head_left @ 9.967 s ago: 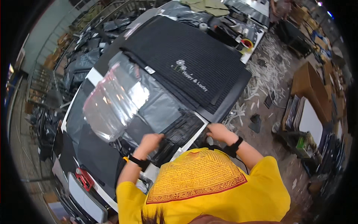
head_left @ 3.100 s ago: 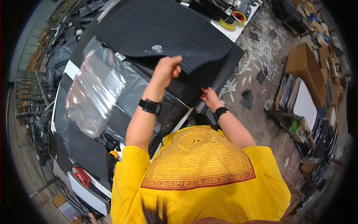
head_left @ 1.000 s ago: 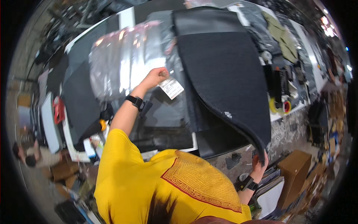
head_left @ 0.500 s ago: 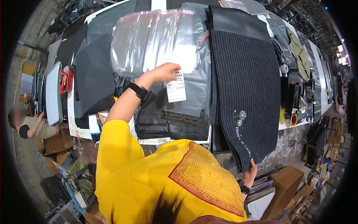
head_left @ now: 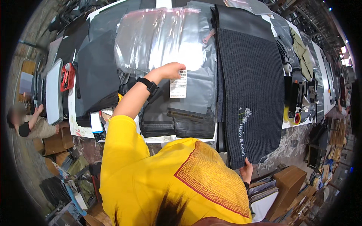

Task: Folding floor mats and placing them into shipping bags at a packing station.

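Between the thumb and fingers of my left hand (head_left: 169, 71) is a white printed label (head_left: 178, 88), held over a stack of dark-backed plastic bags (head_left: 196, 103). My right hand (head_left: 247, 171) grips the near edge of a dark grey ribbed mat (head_left: 250, 75). White lettering and a small white flower design mark the mat's near part. Its far end lies on the table, while the near end hangs past the table's front edge. Clear plastic bags (head_left: 141, 43) with a pinkish top strip lie beyond my left hand. A small pink tool (head_left: 207, 35) rests beside the mat.
Dark sheets (head_left: 96, 64) and a red basket (head_left: 67, 77) of small items lie on the left. Yellow tape rolls (head_left: 297, 118) sit on the right. Cardboard boxes (head_left: 288, 184) stand on the floor at lower right. A co-worker (head_left: 34, 122) is at far left.
The mat's near end has flattened and straightened, with its corner and my right hand shifting slightly left. My left hand and the label moved a little. The co-worker's arm at left rose.
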A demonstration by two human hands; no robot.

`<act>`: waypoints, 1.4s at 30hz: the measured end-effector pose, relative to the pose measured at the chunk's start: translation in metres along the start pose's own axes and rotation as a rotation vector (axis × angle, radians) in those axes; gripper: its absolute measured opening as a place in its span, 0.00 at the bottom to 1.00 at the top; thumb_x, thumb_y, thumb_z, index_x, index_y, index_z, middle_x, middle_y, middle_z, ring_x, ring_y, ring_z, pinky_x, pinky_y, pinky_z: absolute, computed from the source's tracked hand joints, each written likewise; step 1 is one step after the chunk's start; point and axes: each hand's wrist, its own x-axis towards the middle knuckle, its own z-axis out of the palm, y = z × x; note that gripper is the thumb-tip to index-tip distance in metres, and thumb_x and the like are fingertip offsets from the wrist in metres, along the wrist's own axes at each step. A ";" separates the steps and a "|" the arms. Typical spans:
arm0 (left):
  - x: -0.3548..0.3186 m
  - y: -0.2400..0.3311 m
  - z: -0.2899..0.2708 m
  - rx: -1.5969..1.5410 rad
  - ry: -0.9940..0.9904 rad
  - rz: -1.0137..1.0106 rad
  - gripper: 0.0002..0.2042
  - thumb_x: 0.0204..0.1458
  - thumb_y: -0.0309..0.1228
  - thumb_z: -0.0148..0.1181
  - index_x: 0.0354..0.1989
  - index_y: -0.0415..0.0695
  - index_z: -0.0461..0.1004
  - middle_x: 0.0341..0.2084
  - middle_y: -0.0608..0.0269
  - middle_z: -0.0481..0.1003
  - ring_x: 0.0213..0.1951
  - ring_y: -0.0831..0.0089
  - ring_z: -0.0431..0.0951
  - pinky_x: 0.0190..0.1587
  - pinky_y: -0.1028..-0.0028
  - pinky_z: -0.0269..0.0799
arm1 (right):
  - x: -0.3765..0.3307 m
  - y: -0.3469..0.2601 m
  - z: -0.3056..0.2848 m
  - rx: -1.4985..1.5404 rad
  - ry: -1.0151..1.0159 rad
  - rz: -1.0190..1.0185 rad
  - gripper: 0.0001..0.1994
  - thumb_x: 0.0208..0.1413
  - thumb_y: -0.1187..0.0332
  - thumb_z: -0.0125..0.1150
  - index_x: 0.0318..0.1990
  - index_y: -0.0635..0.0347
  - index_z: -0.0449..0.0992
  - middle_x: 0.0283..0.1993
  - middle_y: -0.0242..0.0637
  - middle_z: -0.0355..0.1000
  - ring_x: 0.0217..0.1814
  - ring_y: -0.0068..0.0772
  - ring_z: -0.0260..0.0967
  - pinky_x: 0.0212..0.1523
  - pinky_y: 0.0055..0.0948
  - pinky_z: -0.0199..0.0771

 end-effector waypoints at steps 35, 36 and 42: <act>-0.240 -0.173 0.143 0.569 0.745 -0.776 0.07 0.54 0.23 0.47 0.34 0.35 0.73 0.41 0.47 0.70 0.35 0.52 0.78 0.36 0.60 0.76 | 0.001 0.009 -0.033 0.356 -0.545 0.623 0.19 0.63 0.64 0.51 0.55 0.70 0.68 0.57 0.44 0.68 0.58 0.41 0.65 0.60 0.39 0.64; -0.234 -0.163 0.137 0.546 0.733 -0.782 0.08 0.54 0.23 0.47 0.34 0.34 0.72 0.41 0.46 0.70 0.34 0.51 0.78 0.35 0.58 0.76 | 0.020 0.009 -0.028 0.289 -0.469 0.553 0.18 0.62 0.65 0.52 0.54 0.69 0.68 0.56 0.44 0.69 0.58 0.41 0.66 0.60 0.40 0.65; -0.238 -0.161 0.132 0.398 0.688 -0.695 0.10 0.50 0.28 0.58 0.38 0.36 0.70 0.44 0.43 0.70 0.41 0.46 0.75 0.42 0.54 0.73 | 0.057 0.033 -0.051 0.052 -0.048 0.239 0.17 0.59 0.67 0.57 0.53 0.65 0.69 0.52 0.44 0.72 0.53 0.45 0.70 0.57 0.43 0.67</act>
